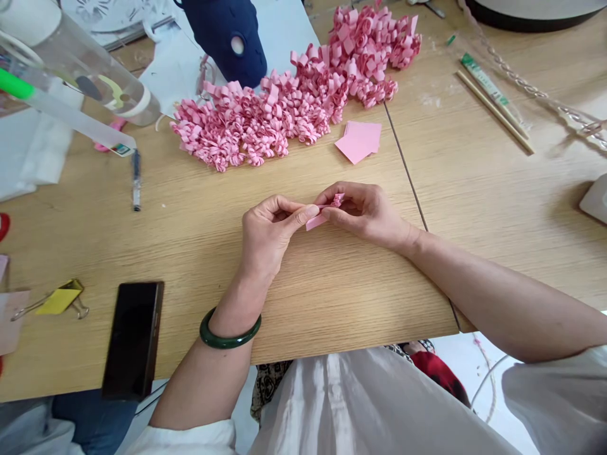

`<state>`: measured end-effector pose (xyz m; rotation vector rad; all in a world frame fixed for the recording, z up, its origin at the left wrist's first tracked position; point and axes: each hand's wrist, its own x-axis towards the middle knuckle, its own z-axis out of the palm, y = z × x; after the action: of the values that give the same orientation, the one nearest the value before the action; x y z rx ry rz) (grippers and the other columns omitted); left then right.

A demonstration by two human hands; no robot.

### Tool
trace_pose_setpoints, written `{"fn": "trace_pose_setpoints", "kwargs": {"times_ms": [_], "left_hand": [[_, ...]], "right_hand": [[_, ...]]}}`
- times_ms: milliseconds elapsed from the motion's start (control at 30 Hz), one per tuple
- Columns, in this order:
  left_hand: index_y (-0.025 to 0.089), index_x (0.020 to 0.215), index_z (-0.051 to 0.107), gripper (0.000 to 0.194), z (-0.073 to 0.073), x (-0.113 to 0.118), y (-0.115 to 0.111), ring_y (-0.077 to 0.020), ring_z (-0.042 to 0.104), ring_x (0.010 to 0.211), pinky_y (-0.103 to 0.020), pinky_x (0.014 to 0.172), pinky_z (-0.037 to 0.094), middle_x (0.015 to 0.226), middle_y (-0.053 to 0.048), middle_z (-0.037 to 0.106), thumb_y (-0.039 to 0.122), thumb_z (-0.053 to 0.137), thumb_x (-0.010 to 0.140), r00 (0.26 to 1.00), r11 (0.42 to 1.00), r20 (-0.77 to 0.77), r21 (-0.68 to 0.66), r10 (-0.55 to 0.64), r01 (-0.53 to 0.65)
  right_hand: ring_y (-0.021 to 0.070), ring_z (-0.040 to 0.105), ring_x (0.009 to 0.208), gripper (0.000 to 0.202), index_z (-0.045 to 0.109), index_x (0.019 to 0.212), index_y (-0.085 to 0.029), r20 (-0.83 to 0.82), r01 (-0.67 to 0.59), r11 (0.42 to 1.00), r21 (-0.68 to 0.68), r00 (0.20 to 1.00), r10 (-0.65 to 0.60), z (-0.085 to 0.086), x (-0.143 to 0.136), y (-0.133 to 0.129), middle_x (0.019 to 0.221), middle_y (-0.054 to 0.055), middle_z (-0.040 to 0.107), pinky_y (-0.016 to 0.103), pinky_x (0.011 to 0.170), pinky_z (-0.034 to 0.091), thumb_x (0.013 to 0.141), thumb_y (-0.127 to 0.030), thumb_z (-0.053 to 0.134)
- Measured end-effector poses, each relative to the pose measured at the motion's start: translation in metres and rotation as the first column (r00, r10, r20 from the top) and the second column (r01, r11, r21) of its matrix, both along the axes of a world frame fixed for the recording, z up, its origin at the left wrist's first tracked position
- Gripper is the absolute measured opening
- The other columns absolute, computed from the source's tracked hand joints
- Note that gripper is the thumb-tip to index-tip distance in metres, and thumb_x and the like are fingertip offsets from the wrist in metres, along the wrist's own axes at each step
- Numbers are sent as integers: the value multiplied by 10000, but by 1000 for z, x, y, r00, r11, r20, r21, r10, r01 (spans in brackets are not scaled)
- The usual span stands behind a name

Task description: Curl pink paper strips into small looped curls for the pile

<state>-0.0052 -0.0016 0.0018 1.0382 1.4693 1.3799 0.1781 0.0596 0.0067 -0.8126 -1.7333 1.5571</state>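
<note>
Between my two hands, just above the table, is a small piece of pink paper [315,222] with a curled, fringed end [337,200]. My left hand [272,227] pinches it between thumb and forefinger from the left. From the other side my right hand [363,212] grips it near the curled end, fingertips partly hiding it. Farther back lies a short stack of flat pink paper pieces [359,140]. Beyond my hands stretches a long heap of pink curled paper flowers [279,117]. A dark green bangle [230,342] circles my left wrist.
On the left lie a black phone [133,338], a yellow binder clip [61,299] and a pen [136,180]. A clear bottle [90,60] and a dark blue one [227,38] are at the back. Chopsticks [496,112] lie right, near a twisted cord [526,88].
</note>
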Motion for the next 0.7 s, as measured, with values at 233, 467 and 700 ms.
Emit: {"fn": "trace_pose_setpoints", "kwargs": {"times_ms": [233,467,700], "left_hand": [[230,767,792,334,2,1,3,-168,763,801,-316,829,641,830,-13,814,528,938,741,998,1000,52,15,-17,16],[231,991,864,389,6,0,0,-284,803,1083,-440,1024,641,1047,-91,848,598,759,916,990,989,-12,27,-142,143],[269,1008,876,222,8,1,-1,-223,808,1006,-357,956,653,1058,-44,856,457,780,941,982,982,-118,99,-146,158]], "right_hand": [[182,691,784,406,655,811,-214,-33,63,996,-55,997,-65,-3,-4,-1,771,22,698,297,683,592,843,-557,871],[197,713,838,411,617,803,-219,-30,101,992,-77,994,-103,-4,-5,0,797,29,716,342,772,641,869,-546,857],[192,708,868,384,601,780,-218,-11,125,991,-41,992,-126,-3,-5,1,795,25,702,309,764,623,880,-482,862]]}}
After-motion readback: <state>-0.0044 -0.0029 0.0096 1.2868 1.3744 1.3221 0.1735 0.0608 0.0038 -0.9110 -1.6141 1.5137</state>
